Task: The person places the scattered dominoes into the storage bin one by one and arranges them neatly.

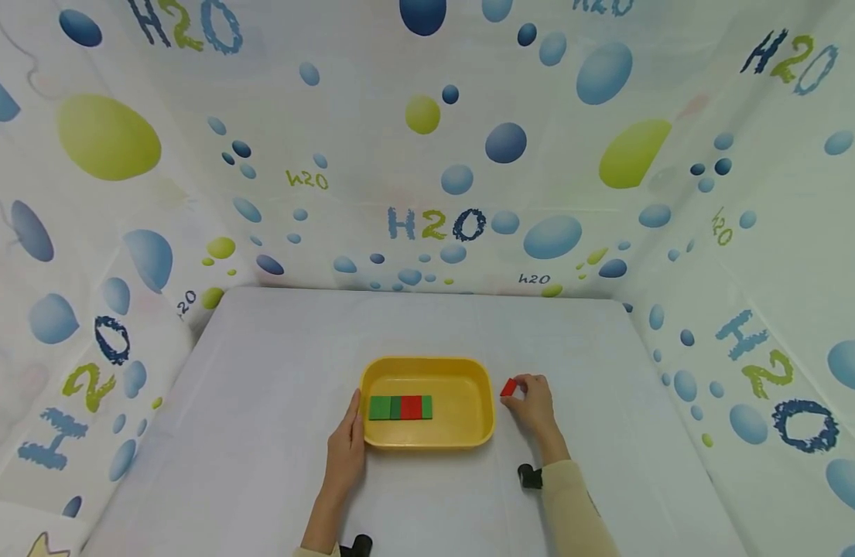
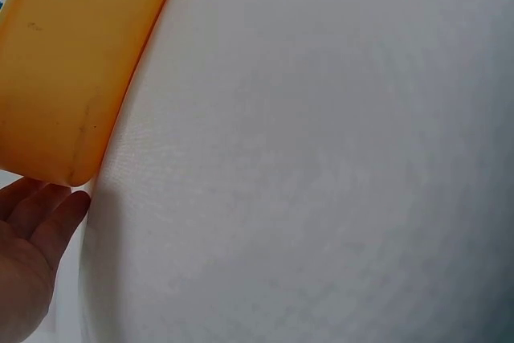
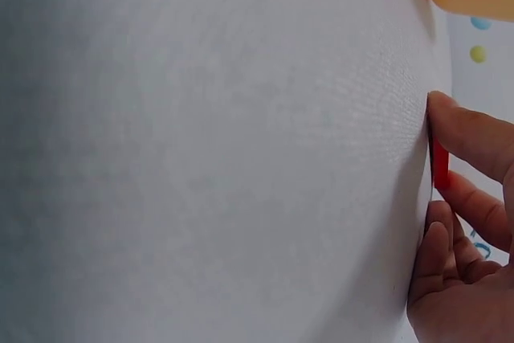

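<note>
A yellow rectangular tray stands on the white table. My left hand lies along its left end, fingers fairly straight and touching the outer wall; in the left wrist view those fingers meet the tray's corner. Inside the tray, a row of flat green pieces and red pieces lies side by side toward the left. To the right of the tray, my right hand pinches a small red block between thumb and fingers, at the table surface. The right wrist view shows this red block partly covered by the thumb.
The white tabletop spreads around the tray. Behind it and at both sides rise white curtains printed with blue and green drops and H2O lettering. Black wrist mounts sit near both wrists.
</note>
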`<state>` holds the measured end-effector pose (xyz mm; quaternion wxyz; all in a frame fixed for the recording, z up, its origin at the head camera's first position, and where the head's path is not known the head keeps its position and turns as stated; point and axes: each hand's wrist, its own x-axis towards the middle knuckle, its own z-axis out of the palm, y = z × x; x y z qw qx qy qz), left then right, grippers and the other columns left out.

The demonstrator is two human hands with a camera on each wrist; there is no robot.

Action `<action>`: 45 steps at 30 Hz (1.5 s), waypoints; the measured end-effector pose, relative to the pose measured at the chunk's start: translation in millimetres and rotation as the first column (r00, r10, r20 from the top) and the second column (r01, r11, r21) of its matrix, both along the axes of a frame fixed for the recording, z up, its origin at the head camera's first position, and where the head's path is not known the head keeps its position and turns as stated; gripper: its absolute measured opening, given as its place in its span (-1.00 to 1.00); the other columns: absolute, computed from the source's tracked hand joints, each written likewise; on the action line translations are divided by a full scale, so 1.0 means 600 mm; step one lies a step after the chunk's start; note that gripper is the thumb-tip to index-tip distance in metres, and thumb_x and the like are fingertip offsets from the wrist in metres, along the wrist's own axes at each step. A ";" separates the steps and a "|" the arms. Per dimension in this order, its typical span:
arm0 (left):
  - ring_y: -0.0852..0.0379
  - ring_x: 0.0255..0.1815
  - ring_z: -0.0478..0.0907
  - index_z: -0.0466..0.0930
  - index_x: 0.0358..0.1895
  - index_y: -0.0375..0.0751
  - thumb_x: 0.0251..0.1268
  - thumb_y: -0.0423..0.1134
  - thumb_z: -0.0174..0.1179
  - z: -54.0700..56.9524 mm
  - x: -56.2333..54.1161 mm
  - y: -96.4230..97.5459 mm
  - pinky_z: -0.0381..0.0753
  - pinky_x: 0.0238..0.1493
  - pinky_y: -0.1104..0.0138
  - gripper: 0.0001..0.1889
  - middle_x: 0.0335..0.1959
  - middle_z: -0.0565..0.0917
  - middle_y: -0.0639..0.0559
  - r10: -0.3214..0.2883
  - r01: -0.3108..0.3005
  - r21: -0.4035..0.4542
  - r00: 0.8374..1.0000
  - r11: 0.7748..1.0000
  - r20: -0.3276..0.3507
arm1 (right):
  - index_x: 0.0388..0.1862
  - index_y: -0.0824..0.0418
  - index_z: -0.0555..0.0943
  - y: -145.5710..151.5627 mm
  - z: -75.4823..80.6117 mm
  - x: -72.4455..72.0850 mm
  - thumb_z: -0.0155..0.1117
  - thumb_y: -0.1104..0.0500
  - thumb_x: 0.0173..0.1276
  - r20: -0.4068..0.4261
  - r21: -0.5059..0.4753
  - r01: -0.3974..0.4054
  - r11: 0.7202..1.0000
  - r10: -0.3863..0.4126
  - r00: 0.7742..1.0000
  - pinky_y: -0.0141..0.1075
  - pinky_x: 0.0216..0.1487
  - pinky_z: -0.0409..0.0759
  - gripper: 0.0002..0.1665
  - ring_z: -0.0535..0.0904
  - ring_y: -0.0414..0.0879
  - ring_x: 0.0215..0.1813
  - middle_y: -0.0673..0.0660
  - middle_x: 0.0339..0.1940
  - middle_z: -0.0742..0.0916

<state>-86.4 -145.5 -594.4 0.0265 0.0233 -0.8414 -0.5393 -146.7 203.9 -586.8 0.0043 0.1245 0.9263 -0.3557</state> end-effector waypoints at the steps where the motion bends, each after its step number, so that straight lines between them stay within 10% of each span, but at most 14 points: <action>1: 0.04 0.54 0.15 0.09 0.55 0.02 0.63 -0.18 -0.26 0.000 0.000 0.000 0.17 0.50 0.30 -0.50 0.53 0.22 0.04 -0.001 0.001 0.003 1.000 1.000 0.003 | 0.05 0.40 0.55 0.000 -0.001 0.000 0.47 0.20 0.17 0.003 0.002 0.001 1.000 -0.001 1.000 0.00 0.22 0.58 -0.49 0.48 0.16 0.04 0.34 0.01 0.51; 6: 0.08 0.54 0.14 0.08 0.55 0.04 0.63 -0.16 -0.27 0.003 0.003 0.001 0.13 0.49 0.48 -0.50 0.53 0.21 0.07 -0.005 0.005 0.014 1.000 1.000 0.017 | 0.03 0.40 0.56 0.002 -0.004 0.002 0.46 0.19 0.18 -0.023 -0.005 -0.001 1.000 0.001 1.000 -0.06 0.07 0.58 -0.51 0.48 0.12 -0.04 0.31 -0.07 0.54; 26: 0.01 0.53 0.17 0.10 0.55 0.02 0.63 -0.15 -0.26 -0.002 0.004 0.000 0.21 0.49 0.14 -0.51 0.52 0.23 0.01 -0.003 0.003 0.006 1.000 1.000 -0.005 | 0.11 0.41 0.56 0.009 0.016 0.017 0.46 0.31 0.14 -0.071 -0.117 0.081 0.990 -0.090 0.993 -0.01 0.03 0.69 -0.46 0.67 0.14 -0.12 0.33 -0.16 0.70; 45: 0.01 0.52 0.19 0.12 0.54 0.00 0.63 -0.17 -0.25 0.002 0.002 -0.001 0.23 0.50 0.14 -0.51 0.51 0.25 0.00 0.001 -0.001 0.002 1.000 1.000 -0.014 | 0.14 0.34 0.60 -0.016 0.106 0.010 0.50 0.28 0.12 -0.287 -0.139 0.014 0.990 -0.054 0.956 -0.24 -0.07 0.75 -0.44 0.64 0.07 -0.16 0.29 -0.17 0.72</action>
